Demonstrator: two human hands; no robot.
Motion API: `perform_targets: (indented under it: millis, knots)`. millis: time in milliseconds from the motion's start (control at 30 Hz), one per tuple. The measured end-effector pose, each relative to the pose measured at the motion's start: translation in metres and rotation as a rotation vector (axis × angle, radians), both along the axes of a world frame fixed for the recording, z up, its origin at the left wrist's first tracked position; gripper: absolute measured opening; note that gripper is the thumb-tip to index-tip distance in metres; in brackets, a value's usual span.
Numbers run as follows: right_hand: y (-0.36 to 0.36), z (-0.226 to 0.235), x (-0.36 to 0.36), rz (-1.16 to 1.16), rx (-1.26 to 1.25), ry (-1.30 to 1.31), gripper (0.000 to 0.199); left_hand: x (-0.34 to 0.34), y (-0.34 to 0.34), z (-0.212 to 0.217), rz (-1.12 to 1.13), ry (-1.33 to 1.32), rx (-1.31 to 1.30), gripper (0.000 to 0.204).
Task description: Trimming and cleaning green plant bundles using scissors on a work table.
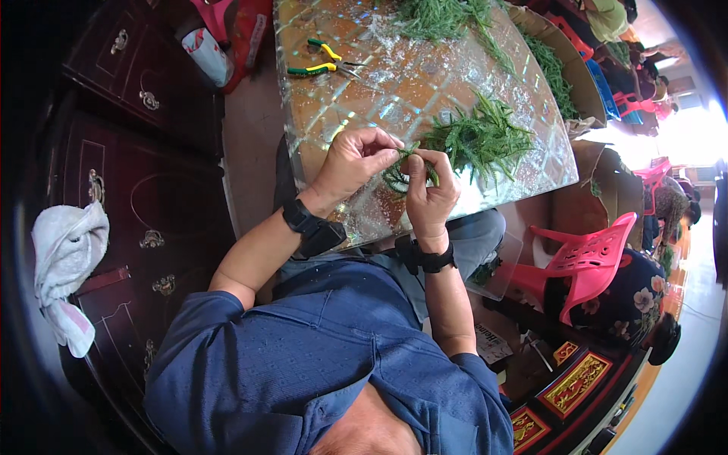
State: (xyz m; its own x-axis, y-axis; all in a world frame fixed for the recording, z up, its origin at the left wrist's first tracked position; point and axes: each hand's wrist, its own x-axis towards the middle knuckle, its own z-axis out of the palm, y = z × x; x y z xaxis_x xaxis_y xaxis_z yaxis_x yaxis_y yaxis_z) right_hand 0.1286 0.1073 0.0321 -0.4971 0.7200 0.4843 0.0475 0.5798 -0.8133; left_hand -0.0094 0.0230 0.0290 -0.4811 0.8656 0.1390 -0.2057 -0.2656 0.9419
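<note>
Over the near part of the glass-topped table [349,98], my two hands meet at a green artificial pine sprig [396,179]. Thumb and forefinger of my left hand [353,163] pinch its upper end. My right hand [432,189] grips it just beside, fingers curled and thumb pressed against it. Part of the sprig hangs in a curve below the fingers; the exact pinched spot is partly hidden. Just beyond my right hand lies a loose heap of green sprigs [485,144]. Farther off, near the left edge, rest pliers [327,67] with yellow and dark green handles, jaws pointing right.
More greenery [432,19] lies at the table's far end, amid white specks. A cardboard box [588,83] with sprigs stands right of the table. A pink plastic chair [584,258] and a person in floral clothing [633,292] are at right. Dark wooden cabinets [152,189] line the left.
</note>
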Motion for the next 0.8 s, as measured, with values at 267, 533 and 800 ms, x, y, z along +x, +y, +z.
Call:
perform_targets:
  millis: [267, 533, 800]
  knots:
    - [0.009, 0.012, -0.001, 0.320, -0.975, 0.227, 0.017, 0.001, 0.000, 0.018, 0.298, 0.765, 0.107, 0.008]
    - [0.026, 0.003, 0.008, 0.535, -1.285, 0.241, 0.016, 0.001, 0.002, 0.004, 0.183, 0.544, 0.078, 0.008]
    - [0.026, 0.017, 0.017, 0.321, -0.759, -0.021, 0.018, -0.004, 0.008, 0.000, -0.055, 0.052, -0.052, 0.007]
